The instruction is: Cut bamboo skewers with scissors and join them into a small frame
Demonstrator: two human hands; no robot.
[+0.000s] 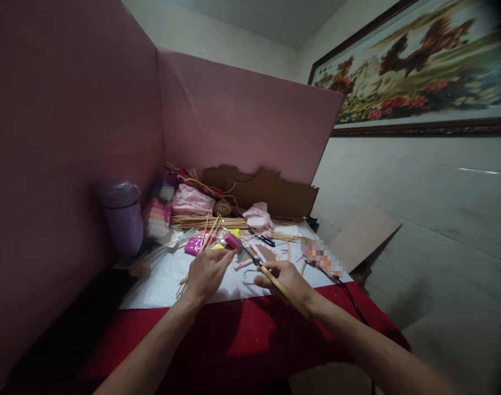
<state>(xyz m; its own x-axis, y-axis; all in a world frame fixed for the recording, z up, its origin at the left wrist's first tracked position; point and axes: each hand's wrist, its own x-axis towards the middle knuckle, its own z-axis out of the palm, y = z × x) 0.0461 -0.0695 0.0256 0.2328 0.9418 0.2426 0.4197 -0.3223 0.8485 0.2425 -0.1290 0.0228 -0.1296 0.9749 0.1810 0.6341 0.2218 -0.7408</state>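
My left hand point(208, 272) is closed over the white sheet, its thumb and fingers pinched together. Thin wooden sticks point(205, 235) run through that hand, their lower ends showing below it. In my closed right hand point(286, 281) is a tool with a long yellow handle point(284, 292) and a dark metal head point(250, 255). Its head reaches toward the left fingertips; whether it touches a stick is too small to tell. Just beyond are a bright pink roll point(233, 240) and a pink packet point(193, 246). A brown cardboard piece with pale pink edging point(265, 252) lies beside the tool.
A purple lidded container point(125, 222) stands left. At the back are bundled sticks point(229, 222), a twine ball point(222, 208), pink cloth point(193, 200) and torn cardboard point(271, 189). A dark blue pen-like item point(267, 241) and a corded device point(322, 258) lie right.
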